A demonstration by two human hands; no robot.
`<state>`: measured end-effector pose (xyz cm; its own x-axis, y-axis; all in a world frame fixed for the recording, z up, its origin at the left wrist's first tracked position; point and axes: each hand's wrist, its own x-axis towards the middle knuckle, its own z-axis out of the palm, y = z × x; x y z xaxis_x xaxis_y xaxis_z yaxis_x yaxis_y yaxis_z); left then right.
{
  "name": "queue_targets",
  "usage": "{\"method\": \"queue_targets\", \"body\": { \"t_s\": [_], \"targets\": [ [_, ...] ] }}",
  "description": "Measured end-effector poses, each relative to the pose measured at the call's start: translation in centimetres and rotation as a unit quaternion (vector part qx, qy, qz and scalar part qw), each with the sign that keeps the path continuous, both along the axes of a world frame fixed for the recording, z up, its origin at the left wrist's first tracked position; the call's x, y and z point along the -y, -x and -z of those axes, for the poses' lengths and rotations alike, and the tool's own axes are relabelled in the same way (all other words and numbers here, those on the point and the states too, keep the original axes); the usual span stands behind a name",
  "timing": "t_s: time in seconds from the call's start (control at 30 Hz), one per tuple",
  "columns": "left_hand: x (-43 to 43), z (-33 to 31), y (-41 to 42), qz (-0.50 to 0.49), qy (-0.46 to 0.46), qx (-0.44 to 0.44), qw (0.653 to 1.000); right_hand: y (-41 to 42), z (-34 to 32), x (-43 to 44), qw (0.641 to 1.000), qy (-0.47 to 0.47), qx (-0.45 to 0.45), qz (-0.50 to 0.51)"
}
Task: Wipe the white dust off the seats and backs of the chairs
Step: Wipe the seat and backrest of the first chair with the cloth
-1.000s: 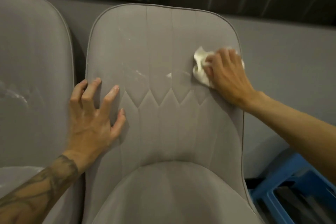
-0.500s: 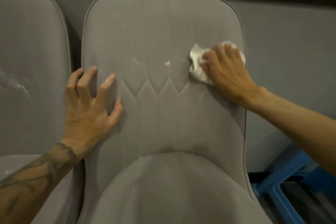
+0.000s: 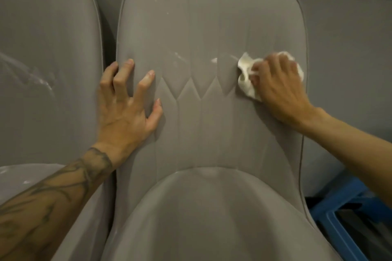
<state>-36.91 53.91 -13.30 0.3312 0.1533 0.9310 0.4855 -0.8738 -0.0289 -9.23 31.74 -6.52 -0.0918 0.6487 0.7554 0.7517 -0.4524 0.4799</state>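
Note:
A grey upholstered chair [image 3: 201, 27] fills the middle of the view, back upright, seat [image 3: 212, 218] below. White dust marks [image 3: 214, 60] streak the middle of its back. My right hand [image 3: 277, 89] holds a crumpled white cloth [image 3: 246, 78] pressed against the right side of the back. My left hand [image 3: 125, 108] rests on the back's left edge with fingers spread and bent. A second grey chair [image 3: 42, 48] stands to the left, with white dust smears [image 3: 40, 78] on its back.
A grey wall [image 3: 350, 70] runs behind the chairs. A blue frame [image 3: 339, 218] sits low at the right, beside the middle chair. The two chairs stand close, with a narrow dark gap between them.
The cloth stays at the right side of the back, shifted slightly down. The view has moved in and down. My left hand keeps its place on the left edge.

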Motion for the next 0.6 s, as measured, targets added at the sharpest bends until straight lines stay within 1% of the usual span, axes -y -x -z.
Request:
{"method": "queue_targets", "body": {
  "t_s": [0.03,0.07,0.1,0.13,0.17,0.23,0.27,0.3,0.33,0.37,0.43,0.47,0.5,0.53,0.6],
  "targets": [
    [-0.1,0.1,-0.1,0.001,-0.001,0.001,1.0,0.3,-0.2,-0.5,0.998,-0.05,-0.029,0.008],
    [-0.1,0.2,-0.1,0.003,0.002,0.001,1.0,0.7,0.7,-0.7,0.996,-0.073,-0.048,0.009],
    [-0.1,0.3,-0.1,0.003,0.006,0.001,1.0,1.2,2.4,-0.6,0.996,-0.064,-0.055,0.006],
    [-0.2,0.3,-0.1,0.001,0.012,-0.001,1.0,1.8,4.7,-0.1,0.999,-0.021,-0.046,0.001],
    [-0.2,0.4,-0.1,0.001,0.016,-0.003,1.0,2.4,7.0,0.7,0.999,0.047,-0.026,-0.005],
    [-0.1,0.5,0.0,0.003,0.018,-0.005,1.0,3.1,10.4,2.9,0.983,0.177,0.037,-0.019],
    [-0.1,0.5,0.0,0.007,0.018,-0.004,1.0,3.0,10.8,3.5,0.975,0.212,0.068,-0.019],
    [-0.1,0.5,0.0,0.012,0.019,-0.004,1.0,2.7,10.3,3.5,0.971,0.22,0.088,-0.021],
    [-0.2,0.5,0.0,0.015,0.02,-0.004,1.0,2.4,9.4,2.9,0.976,0.203,0.081,-0.015],
    [-0.2,0.5,0.0,0.019,0.02,-0.003,1.0,2.2,8.3,2.2,0.985,0.164,0.047,0.002],
    [-0.2,0.5,0.0,0.024,0.019,0.002,1.0,2.2,6.5,0.6,0.998,0.035,-0.035,0.036],
    [-0.2,0.5,0.0,0.027,0.018,0.005,0.999,2.5,6.7,0.2,0.997,-0.016,-0.063,0.04],
    [-0.1,0.5,0.0,0.031,0.017,0.005,0.999,2.8,7.7,0.1,0.996,-0.031,-0.075,0.041],
    [-0.1,0.5,0.1,0.037,0.018,0.005,0.999,3.1,9.2,0.5,0.997,-0.01,-0.068,0.039],
    [0.0,0.5,0.1,0.045,0.023,0.007,0.999,3.9,12.5,2.2,0.993,0.109,-0.019,0.026]
  ]
}}
